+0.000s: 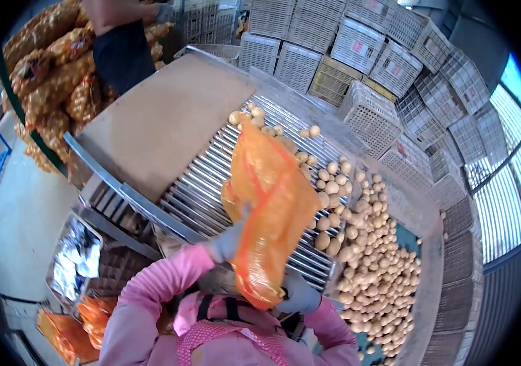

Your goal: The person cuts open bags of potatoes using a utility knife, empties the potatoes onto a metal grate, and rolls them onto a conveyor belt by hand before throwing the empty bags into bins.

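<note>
A large orange mesh bag (275, 195) hangs over the metal roller table (193, 198), its upper end resting among round tan produce (333, 186). My left hand (228, 243), in a grey glove, is at the bag's left side, its fingertips hidden behind the mesh. At the bag's lower right end is my right hand (299, 294), also gloved in grey; its fingers are partly hidden by the bag. More of the tan produce (382, 262) is heaped to the right of the rollers.
Another person (123, 49) stands at the upper left near stacked full sacks (53, 79). Plastic crates (358, 46) are piled behind and to the right. A flat board (169, 110) adjoins the rollers. Orange bags (65, 335) lie at the lower left.
</note>
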A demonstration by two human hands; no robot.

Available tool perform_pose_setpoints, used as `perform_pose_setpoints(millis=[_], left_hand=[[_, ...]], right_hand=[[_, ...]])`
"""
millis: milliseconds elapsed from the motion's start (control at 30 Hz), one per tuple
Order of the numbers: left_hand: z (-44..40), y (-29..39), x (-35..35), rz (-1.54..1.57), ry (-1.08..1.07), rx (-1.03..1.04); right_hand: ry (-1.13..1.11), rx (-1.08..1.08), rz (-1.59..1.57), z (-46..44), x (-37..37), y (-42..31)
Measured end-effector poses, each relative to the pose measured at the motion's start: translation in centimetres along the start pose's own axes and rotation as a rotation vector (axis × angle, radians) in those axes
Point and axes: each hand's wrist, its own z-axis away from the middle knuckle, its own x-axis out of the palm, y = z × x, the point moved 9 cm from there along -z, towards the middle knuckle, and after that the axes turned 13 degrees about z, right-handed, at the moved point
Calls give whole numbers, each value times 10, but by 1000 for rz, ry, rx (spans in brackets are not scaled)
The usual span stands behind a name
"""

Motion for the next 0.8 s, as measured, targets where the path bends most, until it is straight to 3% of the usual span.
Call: perform_pose_setpoints(millis=[33, 67, 100, 167, 200, 233, 267, 300, 367, 433, 500, 567, 633, 667, 700, 733, 767, 800], left_hand=[[-13, 4, 26, -89, 16, 170], [-25, 14, 55, -182, 35, 339], [-34, 20, 73, -171, 47, 353], [-50, -11, 97, 183, 87, -131], [-53, -7, 103, 191, 86, -131], [-56, 23, 112, -151, -4, 138], [-52, 47, 127, -495, -95, 409], [-53, 49, 125, -491, -93, 407], [-60, 34, 114, -1196, 3, 232], [-67, 27, 68, -1309, 88, -219], [-62, 38, 20, -851, 463, 227], [-58, 87, 13, -760, 560, 474], [-53, 115, -2, -126, 583, 558], [-50, 127, 5, -127, 591, 562], [-50, 131, 9, 360, 484, 598], [-51, 133, 16, 843, 353, 614], [-42, 139, 26, 843, 359, 623], [-35, 137, 51, 845, 263, 561]], right_hand=[[113, 31, -60, 18, -16, -2], [380, 136, -144, 38, -37, 1], [649, 240, -227, 63, -55, 9], [778, 371, -605, 104, -71, 51], [811, 465, -579, 120, -86, 63], [847, 558, -554, 134, -99, 75], [876, 315, -694, 130, -115, 65], [874, 320, -694, 128, -124, 63], [969, 213, 73, 128, -166, 22], [959, 63, 841, 121, -177, -29], [1261, -1, 577, 146, -205, -35], [1214, -80, 698, 146, -223, -47], [1157, -168, 815, 130, -223, -66], [1162, -101, 632, 118, -225, -65], [1161, -33, 450, 108, -225, -58], [1072, -9, 613, 93, -216, -63], [954, -41, 540, 83, -207, -46], [706, -58, 823, 59, -185, -49]])
